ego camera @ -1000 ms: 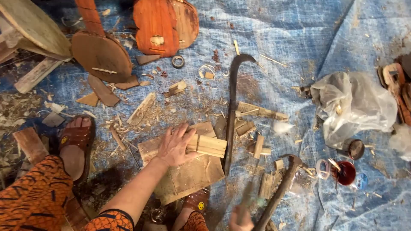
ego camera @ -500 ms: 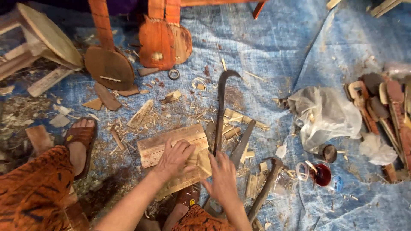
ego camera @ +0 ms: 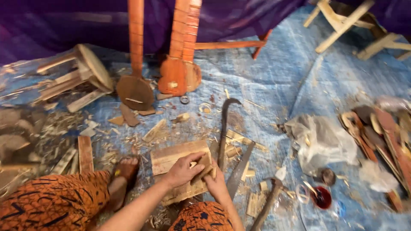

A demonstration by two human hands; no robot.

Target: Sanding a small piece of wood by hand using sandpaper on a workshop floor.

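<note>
My left hand (ego camera: 183,170) reaches in from the lower left, its fingers curled over a small wooden block (ego camera: 205,164). My right hand (ego camera: 216,183) presses against the same block from the right, with its fingertips hidden beneath it. The block rests on a pale flat wooden board (ego camera: 171,156) that lies on the blue tarp (ego camera: 274,85) between my knees. Just right of my hands lie a long dark blade with a hooked tip (ego camera: 223,132) and a flat metal strip (ego camera: 239,171).
A hammer-like tool (ego camera: 269,202), a red cup (ego camera: 322,197) and a crumpled plastic bag (ego camera: 321,141) lie to the right. Long-necked wooden instrument bodies (ego camera: 175,75) lean at the back. There are stools at left (ego camera: 83,72) and top right (ego camera: 342,25), carved parts far right (ego camera: 379,128), and my sandalled foot (ego camera: 126,171).
My right hand came up from the bottom edge onto the board and closed in beside my left hand on the small block. The view tilted up towards the back.
</note>
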